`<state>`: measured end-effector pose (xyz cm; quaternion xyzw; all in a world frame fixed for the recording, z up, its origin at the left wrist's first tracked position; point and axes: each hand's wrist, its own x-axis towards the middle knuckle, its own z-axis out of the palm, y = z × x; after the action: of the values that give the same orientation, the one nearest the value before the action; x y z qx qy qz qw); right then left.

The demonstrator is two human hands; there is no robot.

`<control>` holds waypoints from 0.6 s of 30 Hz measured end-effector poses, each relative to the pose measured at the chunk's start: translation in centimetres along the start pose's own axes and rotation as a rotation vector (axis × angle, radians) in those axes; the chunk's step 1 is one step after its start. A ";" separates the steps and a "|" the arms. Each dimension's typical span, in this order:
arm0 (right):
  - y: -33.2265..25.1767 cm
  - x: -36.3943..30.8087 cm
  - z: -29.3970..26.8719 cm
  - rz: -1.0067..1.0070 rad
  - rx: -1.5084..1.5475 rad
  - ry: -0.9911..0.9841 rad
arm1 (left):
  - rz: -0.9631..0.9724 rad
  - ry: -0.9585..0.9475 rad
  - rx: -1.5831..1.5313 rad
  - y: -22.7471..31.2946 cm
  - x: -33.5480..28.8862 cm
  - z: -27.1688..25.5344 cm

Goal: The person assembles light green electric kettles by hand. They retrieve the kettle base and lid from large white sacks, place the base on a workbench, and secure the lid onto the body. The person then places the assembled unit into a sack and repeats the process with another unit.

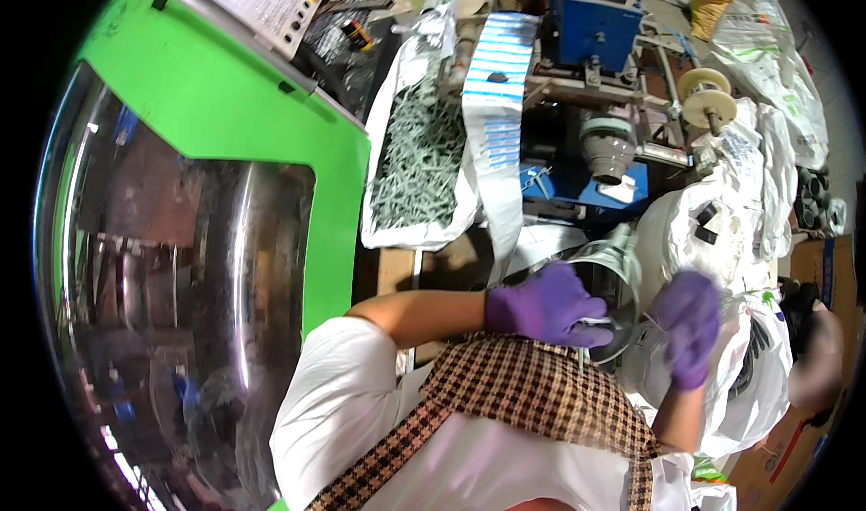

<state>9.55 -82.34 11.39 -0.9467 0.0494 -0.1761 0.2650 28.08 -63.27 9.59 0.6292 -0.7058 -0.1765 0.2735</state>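
My left hand (548, 305), in a purple glove, is at the near side of a translucent round tub (634, 281), just before my checked apron (541, 376). Its fingers are curled, and bits of something pale show between them, too small to name. To the right of the tub, my right hand (690, 326), also gloved in purple, is raised beside the white sacks. Motion smears its fingers, so I cannot make out whether it holds anything. The tub's inside is partly hidden by my left hand.
A white sack (374, 227) full of small grey-green plastic pieces (419, 164) stands ahead. Left is a green machine (338, 195) with a dark window. A printed strip (496, 87) hangs near a blue machine (595, 33). White sacks (672, 231) and a carton (834, 285) line the right.
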 end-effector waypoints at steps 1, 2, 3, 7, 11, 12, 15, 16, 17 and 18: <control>0.8 2.4 -1.4 -0.058 0.122 0.339 | 0.076 0.041 0.006 0.7 0.5 0.9; 2.7 4.4 0.1 -0.007 0.254 0.186 | 0.174 0.078 0.014 0.9 1.6 1.1; 4.8 5.5 2.5 0.030 0.386 0.031 | 0.268 0.120 0.033 0.9 2.3 1.2; 9.9 2.4 4.5 0.248 0.287 0.083 | 0.221 0.302 0.178 1.6 -1.3 -4.4; 5.2 -0.6 2.1 0.552 0.549 0.577 | -0.171 0.663 0.167 0.1 -13.5 -15.2; 4.8 -0.6 2.1 0.575 0.704 0.655 | -0.291 0.771 0.206 -1.8 -16.2 -16.7; 4.8 0.6 3.3 0.314 0.180 0.495 | -0.641 0.827 0.558 -12.5 -20.3 -16.5; 5.2 0.9 4.1 0.209 0.039 0.412 | -0.791 0.755 0.816 -17.9 -21.6 -14.5; 5.7 1.2 5.6 0.084 -0.094 0.314 | -0.689 0.685 0.903 -20.2 -22.6 -12.1; 6.3 1.6 7.1 -0.055 -0.215 0.230 | -0.585 0.622 0.991 -22.2 -23.6 -9.6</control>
<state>13.59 -84.57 2.95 -0.9442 0.0722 -0.2843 0.1499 52.93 -42.32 0.12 0.8685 -0.3913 0.2926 0.0832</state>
